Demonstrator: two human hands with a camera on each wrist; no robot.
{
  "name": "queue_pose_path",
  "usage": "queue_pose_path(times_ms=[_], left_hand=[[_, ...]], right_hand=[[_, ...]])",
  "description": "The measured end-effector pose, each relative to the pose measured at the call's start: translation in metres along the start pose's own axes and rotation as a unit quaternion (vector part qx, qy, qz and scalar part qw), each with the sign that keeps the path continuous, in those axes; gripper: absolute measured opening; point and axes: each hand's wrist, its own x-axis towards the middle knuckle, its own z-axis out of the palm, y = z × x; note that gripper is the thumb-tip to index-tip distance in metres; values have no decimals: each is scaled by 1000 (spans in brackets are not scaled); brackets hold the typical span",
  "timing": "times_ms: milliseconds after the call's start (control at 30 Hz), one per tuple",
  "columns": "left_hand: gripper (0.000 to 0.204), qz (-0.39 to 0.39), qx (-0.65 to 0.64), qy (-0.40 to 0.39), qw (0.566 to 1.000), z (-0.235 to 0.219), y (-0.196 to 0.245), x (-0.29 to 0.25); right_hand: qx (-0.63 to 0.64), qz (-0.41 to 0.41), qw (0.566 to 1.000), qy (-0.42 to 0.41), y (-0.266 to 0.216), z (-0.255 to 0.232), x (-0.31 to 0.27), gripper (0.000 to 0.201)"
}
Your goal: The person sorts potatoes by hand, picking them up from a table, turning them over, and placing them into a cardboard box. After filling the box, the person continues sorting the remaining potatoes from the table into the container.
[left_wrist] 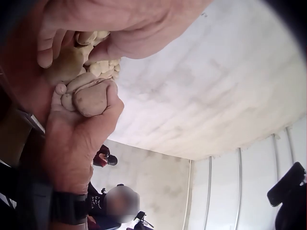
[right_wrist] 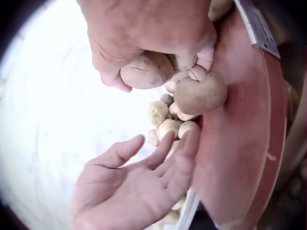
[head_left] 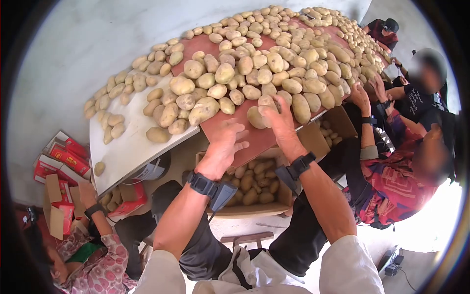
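My right hand [head_left: 280, 122] grips a potato [right_wrist: 146, 72] between thumb and fingers, over the front of the red board [head_left: 235, 139]. Close to its fingertips is a larger potato [right_wrist: 201, 93], lying on the board. In the left wrist view the held potato [left_wrist: 91, 98] shows against the palm. My left hand [head_left: 225, 142] is beside it on the left, palm turned inward, fingers spread and holding nothing. Just beyond both hands spreads a big heap of potatoes [head_left: 225, 73].
A white board [head_left: 139, 139] with some potatoes adjoins on the left. Below the front edge stands a cardboard box [head_left: 245, 210] of potatoes, with another box [head_left: 342, 120] at right. People sit on both sides. Red cartons [head_left: 63, 157] are stacked at far left.
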Motion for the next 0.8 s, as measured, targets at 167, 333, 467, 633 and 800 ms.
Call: queue_pose_path(times_ms=[167,333,467,633,800], left_hand=[[73,91,350,43,932,-7,-19,23],[76,163,527,44,833,3,-17,10],[80,190,625,42,756,20,-27,7],[70,244,686,67,683,33,-31,19],[67,243,715,81,651,38,-26,27]], right_hand=[[266,131,949,-109,-26,0,-38,52],[347,212,907,-108,-39,-8,-51,44],[362,233,898,-87,-43,-22,-54,45],[196,184,963,-37,-22,-44,-38,51],[-34,66,993,-87,7,-34,7,51]])
